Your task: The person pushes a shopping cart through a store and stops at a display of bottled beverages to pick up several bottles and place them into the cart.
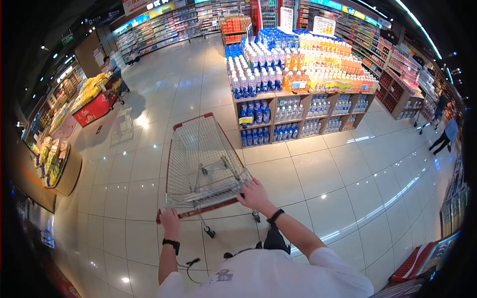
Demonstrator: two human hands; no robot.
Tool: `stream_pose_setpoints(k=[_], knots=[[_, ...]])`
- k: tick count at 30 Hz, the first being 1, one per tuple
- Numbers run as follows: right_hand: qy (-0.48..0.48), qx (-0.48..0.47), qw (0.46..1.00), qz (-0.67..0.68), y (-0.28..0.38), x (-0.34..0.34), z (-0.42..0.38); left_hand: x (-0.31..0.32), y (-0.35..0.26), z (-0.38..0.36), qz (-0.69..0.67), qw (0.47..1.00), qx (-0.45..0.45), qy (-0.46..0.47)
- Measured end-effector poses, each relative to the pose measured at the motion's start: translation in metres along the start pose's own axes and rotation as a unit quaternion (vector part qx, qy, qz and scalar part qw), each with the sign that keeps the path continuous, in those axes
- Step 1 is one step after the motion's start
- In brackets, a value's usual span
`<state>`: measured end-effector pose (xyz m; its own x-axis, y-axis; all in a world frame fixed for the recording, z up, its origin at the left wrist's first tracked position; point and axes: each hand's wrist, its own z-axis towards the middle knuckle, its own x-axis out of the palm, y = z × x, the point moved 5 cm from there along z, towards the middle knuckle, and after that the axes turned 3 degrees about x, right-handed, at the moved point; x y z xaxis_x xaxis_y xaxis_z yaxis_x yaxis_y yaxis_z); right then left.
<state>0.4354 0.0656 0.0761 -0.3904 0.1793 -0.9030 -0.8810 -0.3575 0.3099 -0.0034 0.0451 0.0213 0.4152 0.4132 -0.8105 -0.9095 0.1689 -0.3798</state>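
Note:
An empty wire shopping cart point(198, 159) with red trim stands in front of me on the tiled floor. My left hand point(170, 222) is wrapped round the left end of its red handle bar. Near the right end of the same bar, my right hand point(252, 193) is closed on it. Both wrists wear a black band. The cart's wheels show below the bar, between my arms.
A large display of bottled drinks point(298, 99) stands ahead to the right. Produce stands point(92, 107) are on the left, beside a person point(114, 68) with a cart. At the far right, another person point(449, 130) walks near shelves. Red baskets point(412, 263) sit lower right.

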Motion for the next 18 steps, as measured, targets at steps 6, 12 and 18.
stream_pose_setpoints(k=[6,12,18], knots=[[-0.004,-0.032,0.959,0.283,-0.046,-0.009,0.085,0.103,-0.188,0.083,-0.013,0.987,-0.064,0.147],[0.025,0.138,0.759,0.635,-0.112,0.073,0.131,0.188,-0.278,0.161,-0.064,0.983,-0.134,0.107],[0.255,0.120,0.878,0.388,-0.179,0.131,0.107,0.195,-0.289,0.234,0.011,0.969,-0.169,0.182]])
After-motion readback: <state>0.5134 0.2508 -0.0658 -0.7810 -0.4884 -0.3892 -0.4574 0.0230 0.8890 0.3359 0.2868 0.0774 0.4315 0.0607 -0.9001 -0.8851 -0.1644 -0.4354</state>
